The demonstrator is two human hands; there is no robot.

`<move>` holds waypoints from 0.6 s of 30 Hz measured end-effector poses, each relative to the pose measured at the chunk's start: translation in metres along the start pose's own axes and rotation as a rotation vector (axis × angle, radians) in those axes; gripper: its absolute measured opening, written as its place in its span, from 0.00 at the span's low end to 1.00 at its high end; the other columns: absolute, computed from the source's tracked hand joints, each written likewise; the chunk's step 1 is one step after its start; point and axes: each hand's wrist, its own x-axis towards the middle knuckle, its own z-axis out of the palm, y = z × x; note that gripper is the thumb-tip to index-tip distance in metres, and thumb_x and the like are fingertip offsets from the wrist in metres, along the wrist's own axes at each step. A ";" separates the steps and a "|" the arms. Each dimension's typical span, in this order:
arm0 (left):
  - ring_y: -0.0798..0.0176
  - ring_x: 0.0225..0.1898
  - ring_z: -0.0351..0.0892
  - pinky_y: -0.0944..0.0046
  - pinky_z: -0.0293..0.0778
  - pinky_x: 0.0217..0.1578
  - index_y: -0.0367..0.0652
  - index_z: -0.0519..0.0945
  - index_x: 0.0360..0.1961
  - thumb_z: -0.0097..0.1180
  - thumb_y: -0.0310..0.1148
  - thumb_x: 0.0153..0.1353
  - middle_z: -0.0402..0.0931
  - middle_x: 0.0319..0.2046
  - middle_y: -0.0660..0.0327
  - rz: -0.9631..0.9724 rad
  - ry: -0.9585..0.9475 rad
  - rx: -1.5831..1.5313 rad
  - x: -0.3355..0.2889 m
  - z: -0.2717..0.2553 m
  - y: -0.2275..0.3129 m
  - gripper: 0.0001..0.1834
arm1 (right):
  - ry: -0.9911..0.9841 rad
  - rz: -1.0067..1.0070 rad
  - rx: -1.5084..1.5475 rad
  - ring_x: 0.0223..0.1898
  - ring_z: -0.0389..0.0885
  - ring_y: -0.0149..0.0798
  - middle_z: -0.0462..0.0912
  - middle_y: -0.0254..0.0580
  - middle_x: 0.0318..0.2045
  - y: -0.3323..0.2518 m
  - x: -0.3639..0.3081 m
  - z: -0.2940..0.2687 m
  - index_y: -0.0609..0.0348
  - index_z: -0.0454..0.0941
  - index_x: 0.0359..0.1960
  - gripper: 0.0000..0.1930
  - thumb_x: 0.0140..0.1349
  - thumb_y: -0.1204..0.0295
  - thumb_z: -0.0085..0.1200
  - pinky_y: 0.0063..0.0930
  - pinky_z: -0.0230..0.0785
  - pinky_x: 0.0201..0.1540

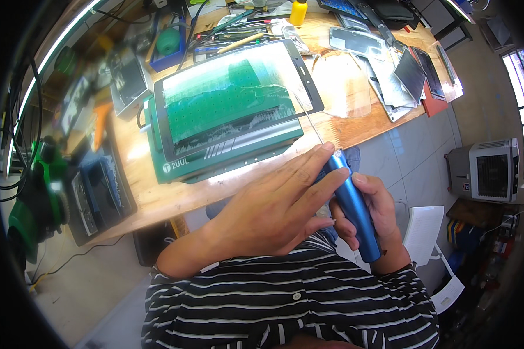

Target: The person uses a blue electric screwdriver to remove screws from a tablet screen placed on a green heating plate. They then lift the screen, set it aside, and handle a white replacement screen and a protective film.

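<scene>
Fingers of right hand clamp one blue tool; left fingers touch, grip unclear.

A lit strip lamp and a bright window flank the scene, white glare washes out parts of the glass panel and desk, fisheye distortion bends lines toward the black rim, and the left looks soft.

The bare left hand is turned with its back upward, the fingers stretched toward upper right; its forearm comes across from the left. Close beside, the bare right hand is curled into a grip, its thumb raised.
</scene>
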 end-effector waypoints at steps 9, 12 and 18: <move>0.36 0.63 0.72 0.51 0.73 0.60 0.36 0.69 0.65 0.70 0.38 0.55 0.64 0.66 0.34 0.029 0.004 -0.003 0.000 0.003 0.003 0.38 | 0.053 -0.017 0.044 0.06 0.71 0.39 0.74 0.50 0.13 0.003 -0.006 0.001 0.73 0.72 0.43 0.29 0.74 0.51 0.34 0.24 0.67 0.09; 0.36 0.63 0.72 0.51 0.73 0.60 0.36 0.69 0.65 0.70 0.38 0.55 0.64 0.66 0.34 0.027 -0.003 0.001 -0.001 0.004 0.004 0.38 | 0.080 -0.017 0.062 0.05 0.70 0.41 0.74 0.52 0.13 0.005 -0.007 0.002 0.74 0.72 0.42 0.29 0.73 0.52 0.35 0.25 0.67 0.07; 0.35 0.64 0.70 0.47 0.69 0.62 0.31 0.68 0.63 0.67 0.39 0.56 0.64 0.63 0.33 0.072 -0.028 0.020 0.001 0.005 0.005 0.37 | 0.062 -0.007 0.023 0.07 0.71 0.38 0.74 0.49 0.14 0.004 -0.011 0.000 0.71 0.73 0.45 0.29 0.73 0.50 0.34 0.23 0.67 0.10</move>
